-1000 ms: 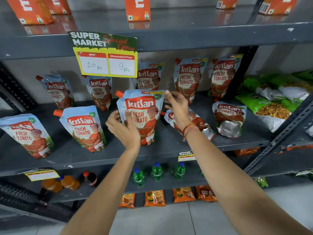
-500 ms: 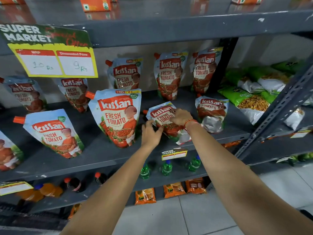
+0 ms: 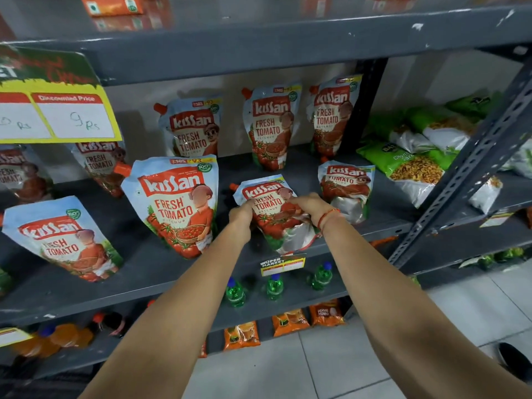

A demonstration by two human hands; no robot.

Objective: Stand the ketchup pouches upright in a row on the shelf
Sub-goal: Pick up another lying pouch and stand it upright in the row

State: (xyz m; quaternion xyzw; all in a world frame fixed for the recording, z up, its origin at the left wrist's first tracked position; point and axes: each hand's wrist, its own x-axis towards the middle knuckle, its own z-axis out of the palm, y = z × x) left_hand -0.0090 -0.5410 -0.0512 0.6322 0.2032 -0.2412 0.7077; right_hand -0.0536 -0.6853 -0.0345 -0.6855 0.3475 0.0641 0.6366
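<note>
Your left hand (image 3: 241, 215) and right hand (image 3: 307, 203) have fingers closed on the sides of the slumped ketchup pouch (image 3: 275, 212) at the shelf (image 3: 149, 272) front; it looks soft, sloshy and bottom-heavy, so grip high near the seams.

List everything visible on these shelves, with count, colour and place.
ketchup pouches: nine visible, pale blue and red, middle shelf, most upright
held pouch: one of them, lying tilted at the shelf front
snack bags: several, green, right of the pouches
price sign: one, yellow, hanging upper left
green bottles: three, lower shelf
orange packets: several, bottom shelf
orange cartons: top shelf, count unclear
left hand: gripping the held pouch
right hand: gripping it, red thread at the wrist
</note>
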